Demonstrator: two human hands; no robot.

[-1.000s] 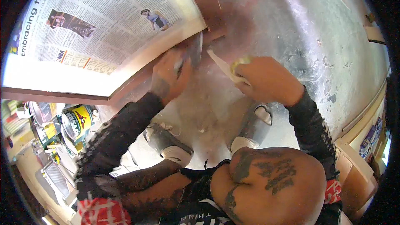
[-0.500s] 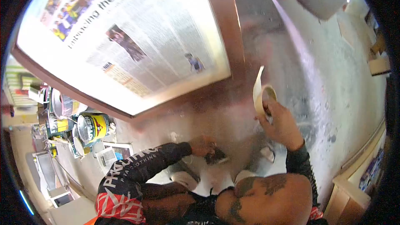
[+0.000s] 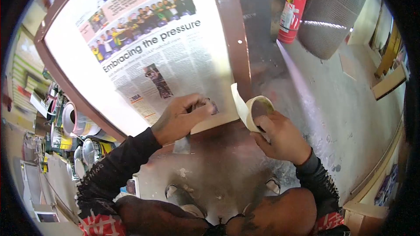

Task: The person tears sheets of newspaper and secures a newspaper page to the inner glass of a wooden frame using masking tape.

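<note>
My right hand [image 3: 284, 135] grips a roll of masking tape [image 3: 248, 116], with fingers inside its core. A loose strip of the tape curls upward from the roll's left side. My left hand [image 3: 186, 116] is closed, its fingers curled over the lower right part of a newspaper page [image 3: 175, 57]. Whatever is in those fingers, if anything, is hidden. The newspaper covers a panel in a brown frame [image 3: 238, 39] that leans up in front of me. Along the page's lower edge, right of my left hand, runs a beige band [image 3: 214, 124].
Several paint cans [image 3: 92, 150] crowd the floor at the left. A red fire extinguisher [image 3: 292, 15] stands at the back right, beside a grey mesh-like sheet [image 3: 332, 13]. My feet are on the stained concrete floor [image 3: 218, 170] below the frame.
My left hand has risen from low near the floor, where a dark object was at its fingers, to the newspaper. The tape roll is now nearer the frame's corner. My view has tilted up.
</note>
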